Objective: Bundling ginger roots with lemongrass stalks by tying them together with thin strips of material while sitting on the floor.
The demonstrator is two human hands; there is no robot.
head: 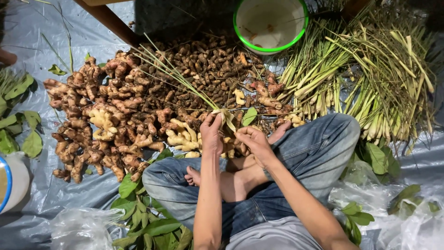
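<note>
Cross-legged on the tarp (69, 28), jeans on, bare feet tucked under. My left hand (212, 135) is pinched tight round the pale base of a lemongrass stalk (185, 83), and my right hand (253, 142) grips the same base just beside it, fingers curled on the lower end. The stalk sits right above my knees, its thin green blades running up and far left across the roots.

Under the blades, the turmeric (203, 65) is heaped dark and knobbly in the middle. Left of it, the ginger (92, 125) lies in a big pale-brown pile, a few cleaner yellow pieces close to my left knee. Far right, a thick stack of lemongrass (370, 78) fans out, white ends toward me. At the far edge, a white bucket (240, 28) with a green rim stands touching the turmeric. Green leaves (148, 222) lie loose near my left leg, more on the right by clear plastic bags (416, 222).
</note>
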